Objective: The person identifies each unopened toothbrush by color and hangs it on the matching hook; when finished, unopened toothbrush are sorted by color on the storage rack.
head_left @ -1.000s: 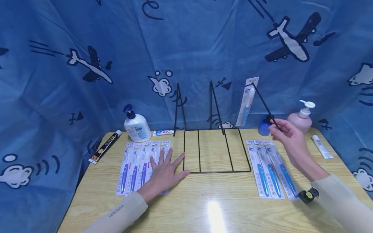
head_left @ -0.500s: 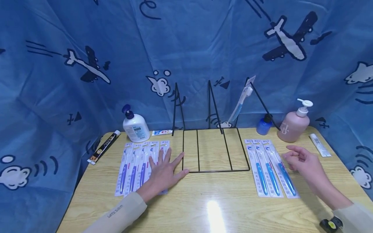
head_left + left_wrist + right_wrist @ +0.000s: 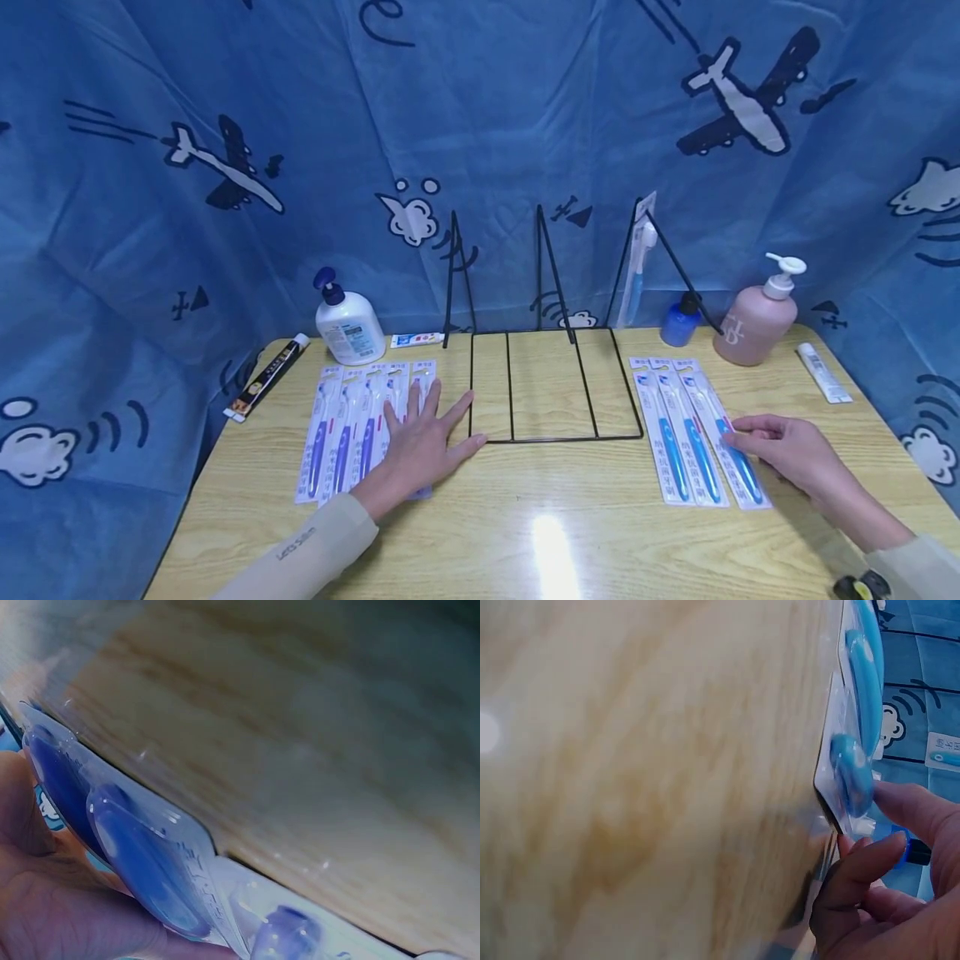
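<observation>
Flat hands [image 3: 423, 450] on toothbrush packs [image 3: 360, 429]

Wooden table [image 3: 555, 533]: toothbrush packs [image 3: 697, 433], wire rack [image 3: 551, 387], bottles [image 3: 753, 321], tubes [image 3: 822, 373].

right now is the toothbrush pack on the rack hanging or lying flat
Hanging: the pack dangles upright from the rack's right prong, clear of the table.

Glossy wood-grain table [image 3: 570, 533], plastic packs [image 3: 701, 433]
</observation>
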### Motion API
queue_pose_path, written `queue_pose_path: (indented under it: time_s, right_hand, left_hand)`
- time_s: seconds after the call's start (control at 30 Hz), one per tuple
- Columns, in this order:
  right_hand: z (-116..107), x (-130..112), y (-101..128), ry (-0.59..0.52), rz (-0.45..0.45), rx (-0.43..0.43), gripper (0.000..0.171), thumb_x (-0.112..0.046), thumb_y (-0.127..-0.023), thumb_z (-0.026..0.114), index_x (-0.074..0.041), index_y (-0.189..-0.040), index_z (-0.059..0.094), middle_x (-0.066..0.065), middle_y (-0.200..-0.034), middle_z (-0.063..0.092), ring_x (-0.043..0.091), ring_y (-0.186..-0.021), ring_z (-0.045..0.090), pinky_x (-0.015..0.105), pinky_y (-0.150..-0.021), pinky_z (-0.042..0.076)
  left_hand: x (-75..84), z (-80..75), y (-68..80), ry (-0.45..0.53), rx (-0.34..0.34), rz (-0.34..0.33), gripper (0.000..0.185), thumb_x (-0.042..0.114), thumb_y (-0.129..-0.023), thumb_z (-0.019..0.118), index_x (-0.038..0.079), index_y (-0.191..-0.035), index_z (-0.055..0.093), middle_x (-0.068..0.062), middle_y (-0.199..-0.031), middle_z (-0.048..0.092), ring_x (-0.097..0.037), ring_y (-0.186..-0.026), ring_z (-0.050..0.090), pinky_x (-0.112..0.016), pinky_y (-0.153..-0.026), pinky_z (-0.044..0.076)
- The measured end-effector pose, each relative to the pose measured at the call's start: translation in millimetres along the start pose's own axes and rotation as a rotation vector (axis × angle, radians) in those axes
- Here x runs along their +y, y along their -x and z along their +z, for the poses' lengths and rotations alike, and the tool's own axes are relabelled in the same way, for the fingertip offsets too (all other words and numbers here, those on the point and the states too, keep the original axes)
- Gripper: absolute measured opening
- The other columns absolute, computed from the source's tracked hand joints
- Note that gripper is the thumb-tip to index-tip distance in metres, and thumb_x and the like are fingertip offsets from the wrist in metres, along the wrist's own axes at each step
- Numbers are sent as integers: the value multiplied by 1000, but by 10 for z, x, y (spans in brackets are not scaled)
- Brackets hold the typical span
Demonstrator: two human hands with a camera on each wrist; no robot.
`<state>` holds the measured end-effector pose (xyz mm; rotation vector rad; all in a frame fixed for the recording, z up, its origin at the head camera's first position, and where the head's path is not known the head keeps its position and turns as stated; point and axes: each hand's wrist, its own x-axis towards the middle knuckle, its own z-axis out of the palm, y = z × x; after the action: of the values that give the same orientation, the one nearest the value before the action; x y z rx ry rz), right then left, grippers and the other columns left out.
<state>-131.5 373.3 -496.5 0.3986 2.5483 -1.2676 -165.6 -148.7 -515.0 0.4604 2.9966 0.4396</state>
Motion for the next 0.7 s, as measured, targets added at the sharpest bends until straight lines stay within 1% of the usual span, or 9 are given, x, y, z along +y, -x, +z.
queue_pose_path:
  time_s: [0.1,0.17,0.23,0.3,0.37,0.47,0.53,0.63,0.7]
  right_hand:
    - [-33,4,-7,41,1,-11,69,-50,-98,81,11,-130,69,3,-100,69,17,-86,55,30,-68,45]
    - [-47,7,-1,61,7,-20,66,-51,-98,81,9,-126,71,6,-103,71,20,-92,57,32,-75,45]
    - [-51,4,28,104,-4,-9,65,-51,-99,79,9,-123,71,11,-108,73,23,-98,60,34,-80,46]
    - [-44,2,64,135,-22,10,66,-50,-99,79,11,-123,70,17,-109,73,26,-100,63,37,-81,47]
    - [-40,-7,113,175,-40,34,66,-49,-99,79,12,-123,69,22,-111,73,30,-100,66,37,-79,48]
    - [-58,-8,153,192,-38,37,66,-47,-100,79,13,-125,65,24,-111,72,33,-100,67,39,-78,49]
    - [-76,5,172,187,-29,16,68,-46,-100,79,13,-129,61,20,-108,73,30,-98,67,37,-76,50]
    - [-102,47,185,124,-27,-52,75,-41,-101,80,16,-141,52,13,-107,75,22,-93,67,35,-73,54]
    - [-115,77,202,64,-34,-114,82,-38,-102,80,15,-151,43,12,-113,76,19,-93,67,35,-71,57]
  left_hand:
    - [-1,1,-3,-2,2,3,78,74,-104,53,34,-170,42,-26,-177,20,-56,-161,5,-89,-113,1]
    - [-3,3,-6,-8,-3,2,78,74,-104,52,34,-171,41,-26,-177,19,-56,-161,3,-89,-114,0]
    - [0,-1,-8,-9,0,6,78,74,-105,52,34,-171,41,-26,-177,20,-56,-161,5,-89,-114,1]
    - [2,-5,-10,-8,6,9,77,73,-105,53,33,-170,42,-26,-177,21,-57,-161,6,-89,-114,2]
    - [2,-7,-11,-8,8,10,77,72,-105,53,33,-170,42,-27,-177,21,-57,-161,6,-89,-114,2]
    - [0,-3,-7,-9,11,8,77,72,-105,53,33,-170,42,-27,-176,21,-57,-161,7,-89,-114,2]
    - [-3,5,-4,-15,10,6,77,73,-105,52,33,-171,41,-26,-177,20,-57,-161,6,-89,-114,3]
    - [-4,12,-2,-23,15,6,77,73,-105,52,33,-171,41,-27,-176,21,-57,-160,7,-89,-114,4]
    - [0,11,-2,-22,19,8,77,73,-105,52,33,-170,41,-27,-176,21,-58,-160,8,-89,-114,4]
